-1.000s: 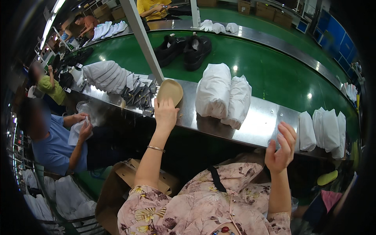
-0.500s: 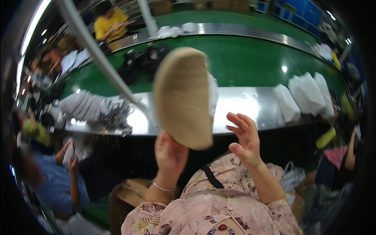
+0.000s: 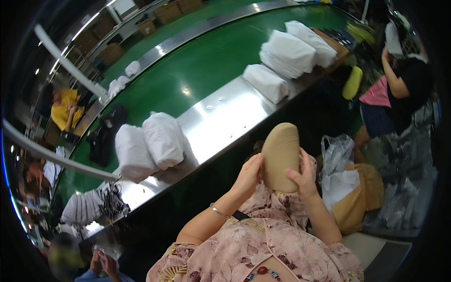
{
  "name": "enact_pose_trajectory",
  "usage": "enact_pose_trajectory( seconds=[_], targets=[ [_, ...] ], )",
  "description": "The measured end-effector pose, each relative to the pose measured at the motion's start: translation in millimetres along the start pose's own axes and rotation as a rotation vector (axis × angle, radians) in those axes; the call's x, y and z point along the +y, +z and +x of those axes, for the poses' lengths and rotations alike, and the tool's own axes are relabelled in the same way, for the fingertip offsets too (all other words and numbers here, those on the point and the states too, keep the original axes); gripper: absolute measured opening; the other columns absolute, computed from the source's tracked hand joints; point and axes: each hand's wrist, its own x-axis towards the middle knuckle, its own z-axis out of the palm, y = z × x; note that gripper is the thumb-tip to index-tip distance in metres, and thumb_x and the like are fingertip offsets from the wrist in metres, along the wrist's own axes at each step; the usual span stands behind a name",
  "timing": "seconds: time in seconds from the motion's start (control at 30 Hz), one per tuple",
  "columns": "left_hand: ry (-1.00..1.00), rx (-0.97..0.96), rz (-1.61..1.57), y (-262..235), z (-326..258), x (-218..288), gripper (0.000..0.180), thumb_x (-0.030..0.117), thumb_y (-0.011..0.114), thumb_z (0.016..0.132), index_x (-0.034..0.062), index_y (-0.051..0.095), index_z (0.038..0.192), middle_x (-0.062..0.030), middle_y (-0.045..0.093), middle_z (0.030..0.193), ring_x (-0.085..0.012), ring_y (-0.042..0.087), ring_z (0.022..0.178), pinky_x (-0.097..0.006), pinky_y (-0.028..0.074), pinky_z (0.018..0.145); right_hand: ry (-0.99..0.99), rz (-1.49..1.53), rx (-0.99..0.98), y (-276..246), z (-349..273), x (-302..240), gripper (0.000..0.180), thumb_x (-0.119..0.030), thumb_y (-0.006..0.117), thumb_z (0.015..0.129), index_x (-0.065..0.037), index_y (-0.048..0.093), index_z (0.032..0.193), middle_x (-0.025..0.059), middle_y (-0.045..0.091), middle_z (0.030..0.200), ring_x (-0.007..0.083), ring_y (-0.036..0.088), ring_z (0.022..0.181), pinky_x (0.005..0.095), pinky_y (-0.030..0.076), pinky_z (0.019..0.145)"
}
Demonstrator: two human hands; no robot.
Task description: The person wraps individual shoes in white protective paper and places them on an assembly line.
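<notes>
A beige, sole-shaped piece (image 3: 280, 155) with a rounded top stands upright in front of me, between my two hands. My left hand (image 3: 248, 176) grips its left edge, fingers pressed together against it. My right hand (image 3: 305, 177) holds the right edge, with the thumb on the face of the piece and the fingers behind it. What lies behind the piece is hidden. Past it on the steel ledge (image 3: 213, 115) stand two white-wrapped bundles (image 3: 163, 140) to the left. More white-wrapped bundles (image 3: 289, 54) stand to the right.
A green conveyor belt (image 3: 202, 70) runs beyond the ledge, with black items (image 3: 105, 134) on it. Grey-white stacked pieces (image 3: 84, 207) lie at the ledge's left end. At my right are a brown bag (image 3: 361, 197) and clear plastic (image 3: 337, 155). Co-workers sit on both sides.
My view has turned right. The beige piece has come lower and closer to my lap. My right hand, open and apart before, now holds it along with my left.
</notes>
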Motion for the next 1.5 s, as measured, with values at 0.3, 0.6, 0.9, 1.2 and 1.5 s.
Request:
enact_pose_trajectory(
  seconds=[0.3,0.6,0.9,1.2,1.5],
  targets=[
    [-0.112,0.028,-0.107,26,23,-18,0.034,0.028,0.042,0.094,0.0014,0.053,0.112,-0.0085,0.059,0.111,-0.02,0.056,0.103,-0.035,0.044,0.09,-0.114,0.055,0.627,-153,-57,58,0.026,-0.017,0.055,0.088,-0.002,0.059,0.108,0.0059,0.061,0.103,0.0121,0.055,0.092,0.0259,0.045,0.081],
    [-0.236,-0.054,-0.024,48,50,-55,0.034,0.026,0.04,0.095,0.0003,0.051,0.115,-0.0073,0.058,0.113,-0.0175,0.054,0.106,-0.033,0.043,0.092,0.158,-0.662,1.317,-312,-167,214,0.02,-0.014,0.058,0.083,-0.001,0.063,0.097,0.0125,0.066,0.082,0.0192,0.064,0.074,0.0293,0.048,0.068],
    [-0.277,0.05,0.047,63,55,-66,0.035,0.026,0.042,0.094,0.0014,0.05,0.117,-0.0092,0.056,0.116,-0.0208,0.053,0.108,-0.037,0.041,0.094,0.615,-0.929,1.203,-328,-51,298,0.038,-0.026,0.066,0.071,-0.001,0.059,0.099,0.0184,0.058,0.104,0.0369,0.046,0.108,0.0418,0.038,0.092],
    [-0.316,0.049,0.088,78,83,-90,0.033,0.023,0.048,0.092,-0.002,0.051,0.114,-0.009,0.057,0.114,-0.0179,0.054,0.104,-0.032,0.043,0.09,0.459,-0.148,0.926,-349,-67,242,0.018,-0.017,0.061,0.073,-0.001,0.056,0.066,0.0031,0.059,0.072,0.0129,0.054,0.071,0.0271,0.041,0.064],
    [-0.442,0.016,0.343,110,109,-124,0.029,0.024,0.053,0.09,0.0019,0.053,0.11,-0.005,0.054,0.107,-0.0144,0.048,0.101,-0.029,0.038,0.089,0.129,0.108,0.542,-271,-93,89,0.009,-0.008,0.057,0.075,-0.001,0.055,0.07,0.0114,0.039,0.135,0.0173,0.043,0.115,0.0252,0.034,0.092]
  ],
)
